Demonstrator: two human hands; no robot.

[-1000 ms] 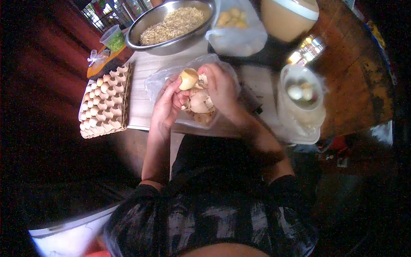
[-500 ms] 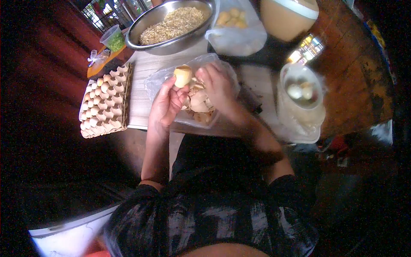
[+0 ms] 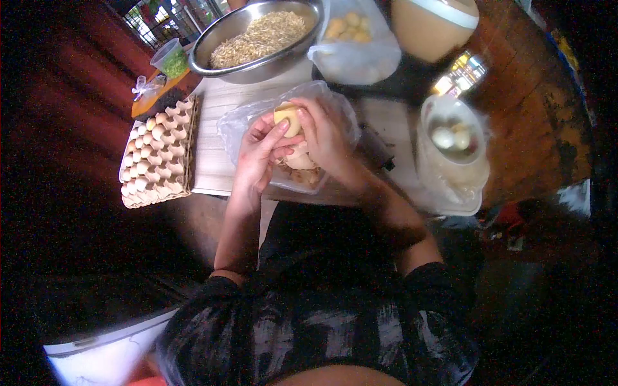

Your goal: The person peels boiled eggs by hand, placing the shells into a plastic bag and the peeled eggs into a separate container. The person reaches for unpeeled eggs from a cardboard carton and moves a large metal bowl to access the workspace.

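Note:
A pale yellowish egg point(image 3: 287, 119) is up between my two hands, over an open clear plastic bag point(image 3: 235, 123). My left hand point(image 3: 259, 149) grips it from the left, thumb across its front. On the other side my right hand point(image 3: 326, 134) is closed against the egg's upper right, fingers bent onto it. Pieces of brown eggshell point(image 3: 301, 159) lie in the bag just below my hands. Whether shell still clings to the egg's far side is hidden by my fingers.
At left stands a cardboard egg tray point(image 3: 168, 170) with several brown eggs. Behind are a metal basin point(image 3: 201, 61) of straw-like material and a plastic bag point(image 3: 360, 64) with yellowish round things. An oval bowl point(image 3: 432, 112) at right holds peeled-looking eggs. A beige container point(image 3: 431, 32) stands back right.
The egg has moved slightly right and down with my left hand. My right hand, apart from it and over the shells before, has come up onto the egg.

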